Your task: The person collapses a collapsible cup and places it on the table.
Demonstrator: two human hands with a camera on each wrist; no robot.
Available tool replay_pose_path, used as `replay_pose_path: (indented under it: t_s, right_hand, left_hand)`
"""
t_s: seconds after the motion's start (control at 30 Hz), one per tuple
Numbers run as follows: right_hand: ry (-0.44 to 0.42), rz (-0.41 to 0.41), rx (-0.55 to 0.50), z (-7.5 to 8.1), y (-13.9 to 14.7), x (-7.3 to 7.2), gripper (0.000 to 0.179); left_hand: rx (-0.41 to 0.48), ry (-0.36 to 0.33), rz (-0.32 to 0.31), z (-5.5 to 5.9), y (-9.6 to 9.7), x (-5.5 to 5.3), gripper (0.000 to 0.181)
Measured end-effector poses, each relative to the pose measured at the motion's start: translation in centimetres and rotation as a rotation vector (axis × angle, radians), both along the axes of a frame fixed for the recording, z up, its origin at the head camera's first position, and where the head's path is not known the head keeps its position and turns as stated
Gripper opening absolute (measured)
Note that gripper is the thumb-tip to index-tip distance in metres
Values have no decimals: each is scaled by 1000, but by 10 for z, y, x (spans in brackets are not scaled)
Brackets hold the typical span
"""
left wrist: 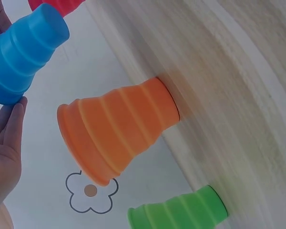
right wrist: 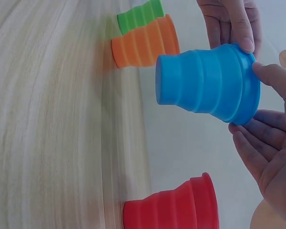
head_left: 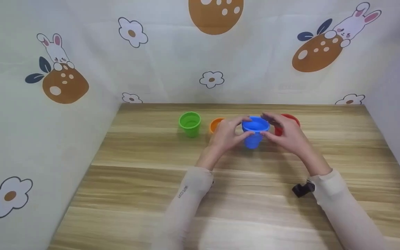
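Blue cup held up between your two hands, mouth upward, its base clear of the surface.

Your left hand has the cup's rim on its left side, thumb on the near edge and fingers on the far edge; your right hand meets the same rim from the right, thumb near and fingers beyond, so both are only part open, spread to the cup's width. The orange cup stands upright on the surface just beside your left hand, partly covered by it in the head view, with the green cup upright farther left. The red cup stands upright by your right hand, partly hidden behind it from your head camera.
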State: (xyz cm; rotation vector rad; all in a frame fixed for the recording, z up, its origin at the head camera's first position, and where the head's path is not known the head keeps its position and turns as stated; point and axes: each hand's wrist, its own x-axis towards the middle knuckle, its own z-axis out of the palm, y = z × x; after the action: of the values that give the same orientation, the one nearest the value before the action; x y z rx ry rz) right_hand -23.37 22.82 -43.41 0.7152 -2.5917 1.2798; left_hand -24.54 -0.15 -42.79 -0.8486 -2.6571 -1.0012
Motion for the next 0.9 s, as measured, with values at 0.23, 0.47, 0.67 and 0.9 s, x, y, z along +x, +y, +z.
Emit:
replay_pose_path:
  t_s: [0.23,0.47,0.67,0.9]
  right_hand:
    - [3,12,-33,0,-2,3,60]
    - [9,25,-63,-3,-3,6,56]
    - [54,37,-79,-3,-4,8,48]
    - [99,39,-81,-4,-7,10,48]
  left_hand:
    - [16,44,-22,-1,-3,2,32]
    - [-3,66,-5,0,-5,5,33]
    - [-3,68,11,1,-6,7,34]
    - [29,92,22,1,-7,9,35]
